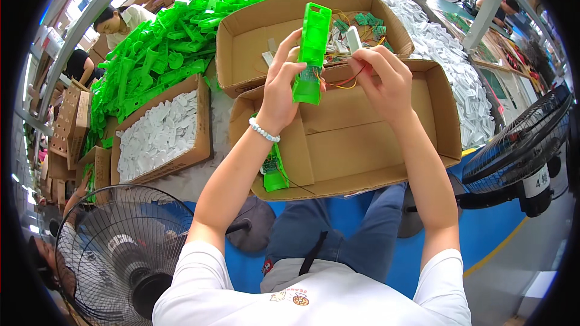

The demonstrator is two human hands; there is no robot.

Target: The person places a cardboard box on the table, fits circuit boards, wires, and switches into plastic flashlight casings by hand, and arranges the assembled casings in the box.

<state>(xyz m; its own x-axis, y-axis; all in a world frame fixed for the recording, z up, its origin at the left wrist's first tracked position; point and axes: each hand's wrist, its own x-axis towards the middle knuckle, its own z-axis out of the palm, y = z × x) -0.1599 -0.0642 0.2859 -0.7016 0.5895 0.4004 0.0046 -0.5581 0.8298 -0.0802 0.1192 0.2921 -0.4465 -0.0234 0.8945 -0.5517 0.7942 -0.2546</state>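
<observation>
Green casing [315, 39] at twelve o'clock, and the left hand [279, 90] has it grasped between thumb and fingers! Over at one o'clock, the right hand [389, 81] pinches a small white part [354, 40], thin wires [347, 79] looping between the two. Smart play here, I'd say: steady that casing, keep the wires slack, and spare the circuit board [309, 74] any tug.

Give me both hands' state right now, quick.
Left hand: closed, holding the green casing.
Right hand: closed at the fingertips, holding the small white piece.
</observation>
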